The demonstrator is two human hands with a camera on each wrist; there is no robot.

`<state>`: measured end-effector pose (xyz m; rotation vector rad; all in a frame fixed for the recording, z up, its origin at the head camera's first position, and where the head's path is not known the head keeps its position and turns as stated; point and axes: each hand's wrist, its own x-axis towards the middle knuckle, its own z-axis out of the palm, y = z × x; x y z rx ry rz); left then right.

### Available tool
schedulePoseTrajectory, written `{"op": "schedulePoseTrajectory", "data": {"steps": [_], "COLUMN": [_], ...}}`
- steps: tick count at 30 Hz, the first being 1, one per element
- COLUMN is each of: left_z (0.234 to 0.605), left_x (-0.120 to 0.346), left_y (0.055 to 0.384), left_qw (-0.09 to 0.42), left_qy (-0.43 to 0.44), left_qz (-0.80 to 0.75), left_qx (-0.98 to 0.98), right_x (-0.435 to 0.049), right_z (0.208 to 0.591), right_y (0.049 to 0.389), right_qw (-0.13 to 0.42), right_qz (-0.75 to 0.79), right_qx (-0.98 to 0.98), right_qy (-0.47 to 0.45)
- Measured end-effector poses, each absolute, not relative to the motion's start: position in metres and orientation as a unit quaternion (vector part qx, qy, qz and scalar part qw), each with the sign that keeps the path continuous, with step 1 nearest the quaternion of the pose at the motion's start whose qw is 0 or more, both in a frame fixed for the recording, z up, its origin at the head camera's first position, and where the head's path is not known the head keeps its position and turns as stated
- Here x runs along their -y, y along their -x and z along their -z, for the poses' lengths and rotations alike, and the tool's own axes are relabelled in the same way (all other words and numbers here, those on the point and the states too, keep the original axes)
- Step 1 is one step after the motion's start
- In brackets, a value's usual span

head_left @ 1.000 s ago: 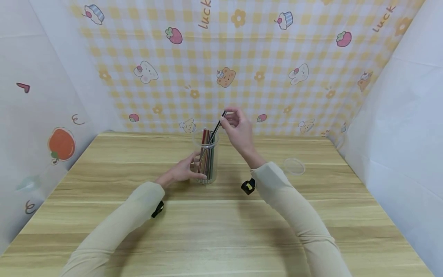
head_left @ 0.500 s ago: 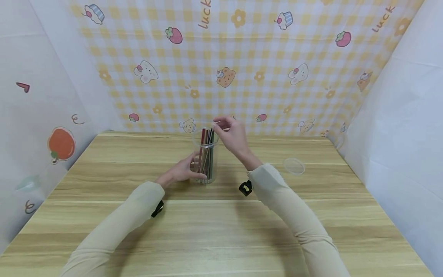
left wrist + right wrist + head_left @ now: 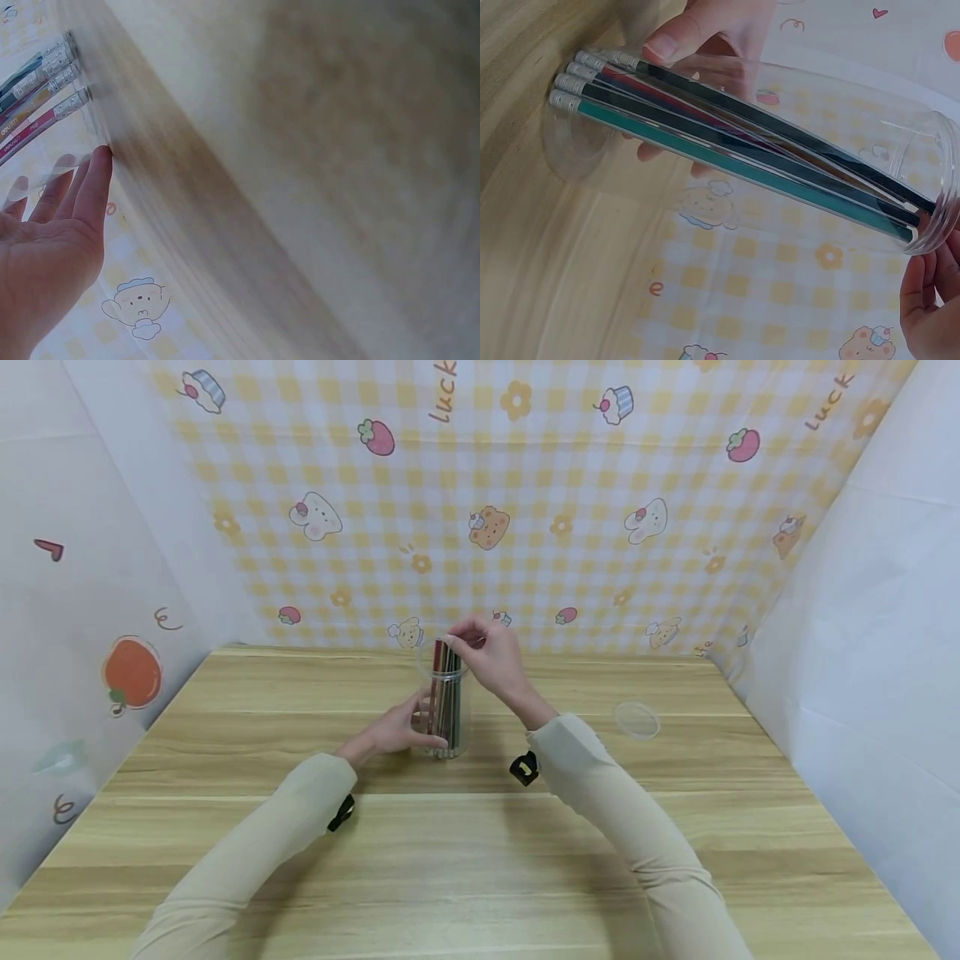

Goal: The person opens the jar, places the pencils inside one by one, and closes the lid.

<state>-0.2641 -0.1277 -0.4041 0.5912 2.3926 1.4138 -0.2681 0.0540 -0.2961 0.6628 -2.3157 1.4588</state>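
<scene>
A tall clear plastic jar (image 3: 465, 714) stands upright on the wooden table, holding several pencils (image 3: 444, 710) with their eraser ends down. My left hand (image 3: 393, 729) grips the jar low on its left side, thumb in front and fingers behind. In the right wrist view its thumb presses the jar wall near the base, and a teal pencil (image 3: 705, 161) lies beside dark ones inside. At the jar's mouth my right hand (image 3: 491, 656) pinches the top of a dark pencil; the fingertips are partly hidden. A red-and-white pencil (image 3: 45, 124) shows in the left wrist view.
A round clear lid (image 3: 637, 720) lies on the table (image 3: 465, 877) to the right of the jar. Behind the table hangs a yellow checked cloth (image 3: 420, 485), with white side walls left and right. Black straps (image 3: 525, 768) show at both wrists.
My right hand has moved left and down to the jar's mouth, and the dark pencil it held at a tilt now stands among the others. The left hand and jar have stayed put.
</scene>
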Motion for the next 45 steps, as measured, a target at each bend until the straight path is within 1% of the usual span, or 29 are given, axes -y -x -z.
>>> {"op": "schedulePoseTrajectory", "data": {"steps": [4, 8, 11, 15, 22, 28, 45], "left_z": [0.397, 0.399, 0.406, 0.405, 0.406, 0.406, 0.409], "left_x": [0.127, 0.127, 0.128, 0.128, 0.127, 0.128, 0.129], "left_y": [0.260, 0.261, 0.265, 0.265, 0.265, 0.266, 0.269], "left_qw": [0.157, 0.160, 0.153, 0.147, 0.144, 0.143, 0.142], "left_qy": [-0.206, -0.208, -0.208, -0.209, -0.217, -0.213, -0.217], "left_qz": [-0.500, -0.502, -0.496, -0.492, -0.489, -0.487, -0.489], "left_qx": [-0.826, -0.824, -0.829, -0.832, -0.833, -0.835, -0.833], "right_x": [-0.055, -0.057, -0.057, -0.056, -0.055, -0.055, -0.054], "right_z": [0.297, 0.297, 0.298, 0.298, 0.299, 0.302, 0.304], "right_y": [0.269, 0.270, 0.270, 0.271, 0.271, 0.272, 0.270], "right_qw": [0.157, 0.151, 0.157, 0.171, 0.189, 0.180, 0.187], "right_qz": [-0.519, -0.516, -0.498, -0.478, -0.496, -0.498, -0.465], "right_qx": [0.807, 0.810, 0.819, 0.826, 0.812, 0.811, 0.828], "right_qy": [-0.234, -0.233, -0.237, -0.246, -0.244, -0.248, -0.253]}}
